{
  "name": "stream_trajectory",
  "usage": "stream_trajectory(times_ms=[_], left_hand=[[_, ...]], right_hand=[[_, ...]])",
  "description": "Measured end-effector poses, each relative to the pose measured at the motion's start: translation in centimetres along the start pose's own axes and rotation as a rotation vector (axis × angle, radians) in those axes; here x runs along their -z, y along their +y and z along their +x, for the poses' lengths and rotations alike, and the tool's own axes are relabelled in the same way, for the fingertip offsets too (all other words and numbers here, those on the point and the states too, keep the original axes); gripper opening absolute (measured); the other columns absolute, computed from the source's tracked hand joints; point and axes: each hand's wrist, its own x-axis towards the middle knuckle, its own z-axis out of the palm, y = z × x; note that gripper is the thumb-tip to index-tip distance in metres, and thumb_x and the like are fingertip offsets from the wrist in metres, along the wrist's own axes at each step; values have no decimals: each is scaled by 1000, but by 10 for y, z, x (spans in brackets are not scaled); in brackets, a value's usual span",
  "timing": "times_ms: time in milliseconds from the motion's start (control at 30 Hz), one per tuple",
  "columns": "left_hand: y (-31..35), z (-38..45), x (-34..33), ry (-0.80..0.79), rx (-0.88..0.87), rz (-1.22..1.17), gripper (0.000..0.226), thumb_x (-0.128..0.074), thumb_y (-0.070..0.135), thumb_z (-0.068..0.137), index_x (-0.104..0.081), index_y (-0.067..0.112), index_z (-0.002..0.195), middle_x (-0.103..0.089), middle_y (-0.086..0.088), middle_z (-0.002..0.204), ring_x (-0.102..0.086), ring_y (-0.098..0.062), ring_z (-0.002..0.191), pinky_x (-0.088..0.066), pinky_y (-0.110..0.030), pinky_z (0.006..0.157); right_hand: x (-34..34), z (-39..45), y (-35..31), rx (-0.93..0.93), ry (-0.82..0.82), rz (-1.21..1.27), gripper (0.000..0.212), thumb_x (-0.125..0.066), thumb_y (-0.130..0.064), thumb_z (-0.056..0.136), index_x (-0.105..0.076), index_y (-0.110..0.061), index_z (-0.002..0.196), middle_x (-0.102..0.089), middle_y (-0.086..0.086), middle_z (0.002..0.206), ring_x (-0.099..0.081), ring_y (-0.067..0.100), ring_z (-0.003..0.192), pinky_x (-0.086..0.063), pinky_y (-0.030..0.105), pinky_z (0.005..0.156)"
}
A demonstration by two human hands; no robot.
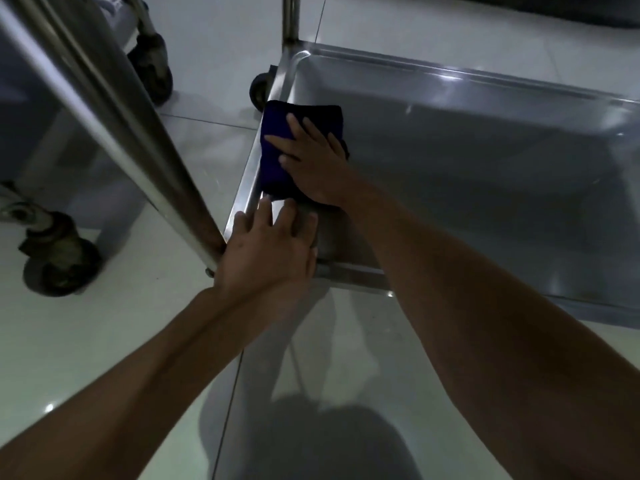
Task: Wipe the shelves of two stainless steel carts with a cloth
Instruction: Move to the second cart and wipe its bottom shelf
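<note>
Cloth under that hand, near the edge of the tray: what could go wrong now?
The cloth lies over the shelf rim, so a push from the right hand might slide it onto the floor. The left hand presses the corner; the cart has wheels, so it might roll.

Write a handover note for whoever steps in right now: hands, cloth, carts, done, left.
Right hand: flat, fingers straight, pressing the dark blue cloth onto the left end of the bottom shelf, against its rim.
Left hand: open, resting on the shelf's near left corner beside the cart post; no grip on anything.
Second cart stands to the left, apart from this one.
Done: cannot tell from this view how much is already wiped.
Left: the rest of this shelf to the right, then any shelves not yet wiped.
</note>
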Motion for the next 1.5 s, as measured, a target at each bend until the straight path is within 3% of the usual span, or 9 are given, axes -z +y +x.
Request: stream_trajectory(times_ms=[167, 300, 400, 567, 667, 933, 1100, 1300, 1500], left_hand=[[4, 2, 2, -25, 25, 10, 58, -19, 42, 99, -30, 19, 151, -37, -13, 148, -38, -38, 131, -39, -49, 97], [4, 2, 3, -43, 12, 29, 52, -24, 41, 96, -38, 18, 140, -43, -10, 135, -44, -34, 119, -42, -47, 90], [12, 1, 7, -29, 44, 32, 43, -35, 39, 94, -44, 18, 132, -46, -7, 132, -42, -32, 123, -41, -47, 90], [84, 11, 19, 49, -247, -278, 38, -38, 36, 94, -60, 22, 122, -54, -3, 129, -50, -28, 117, -41, -42, 91], [132, 12, 20, 76, -367, -242, 37, -47, 32, 94, -58, 22, 128, -53, -3, 130, -53, -27, 113, -36, -41, 89], [175, 8, 15, 5, -237, -33, 44, -41, 37, 97, -45, 14, 134, -43, -15, 132, -42, -38, 126, -39, -58, 101], [173, 14, 23, 27, -217, -155, 34, -48, 40, 100, -55, 15, 122, -46, -10, 125, -45, -34, 115, -43, -51, 92], [175, 12, 22, -2, -159, -252, 34, -52, 38, 101, -56, 17, 128, -44, -7, 133, -39, -33, 128, -39, -55, 104], [180, 13, 21, -7, -94, -321, 31, -57, 35, 98, -62, 18, 124, -46, -9, 137, -37, -35, 133, -32, -57, 110]], right_hand=[[-4, -13, 17, -10, 59, 55, 49, -27, -33, 108, -24, -39, 156, 0, -5, 168, 3, 17, 154, 1, 46, 122], [-2, -53, 70, -151, 84, 79, 49, -27, -36, 107, -23, -44, 155, 2, -10, 168, 6, 12, 154, 6, 41, 121], [9, -104, 120, -265, 90, 74, 49, -27, -36, 107, -23, -45, 155, 3, -11, 168, 7, 12, 154, 6, 40, 121], [22, -196, 160, -366, 107, 35, 48, -30, -32, 108, -24, -42, 155, 1, -7, 168, 3, 16, 154, 0, 41, 122], [26, -251, 167, -415, 121, 14, 48, -30, -30, 109, -25, -38, 156, -2, -2, 168, 0, 20, 155, -4, 44, 122], [23, -316, 169, -444, 53, 7, 49, -23, -33, 109, -17, -38, 157, 6, -2, 168, 6, 20, 155, -4, 46, 123], [19, -326, 155, -365, 15, -36, 49, -23, -36, 109, -17, -37, 158, 6, -1, 168, 5, 22, 155, -4, 46, 123], [31, -328, 151, -324, -106, -70, 51, -23, -37, 109, -14, -33, 159, 10, 1, 168, 8, 22, 154, -5, 46, 123], [35, -316, 149, -369, -106, 29, 47, -24, -38, 109, -25, -34, 156, 5, -3, 168, 6, 19, 154, -5, 47, 122]])
